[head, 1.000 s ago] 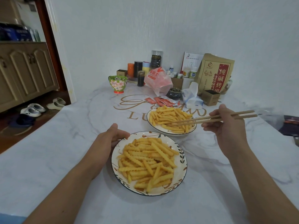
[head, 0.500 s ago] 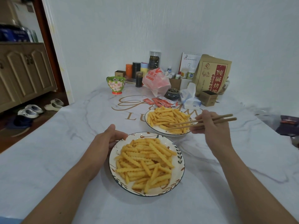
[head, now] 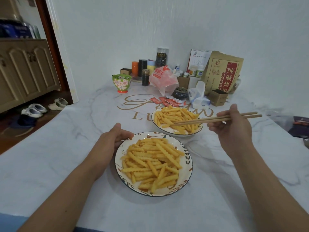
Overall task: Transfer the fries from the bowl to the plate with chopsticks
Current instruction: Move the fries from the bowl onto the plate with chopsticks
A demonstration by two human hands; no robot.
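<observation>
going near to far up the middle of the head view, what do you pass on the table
near dish of fries → far dish of fries → red sauce packets → pink plastic bag → tall dark jar by the wall

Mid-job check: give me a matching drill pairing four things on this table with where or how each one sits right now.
Things:
1. wooden chopsticks
2. left hand
3. green floral cup
4. white tissue pack

States:
A. stands at the far left of the clutter
B. on the near leaf-patterned plate's rim
C. tips over the far bowl's fries
D. lies right of the red sachets

Pairs: 1-C, 2-B, 3-A, 4-D
</observation>
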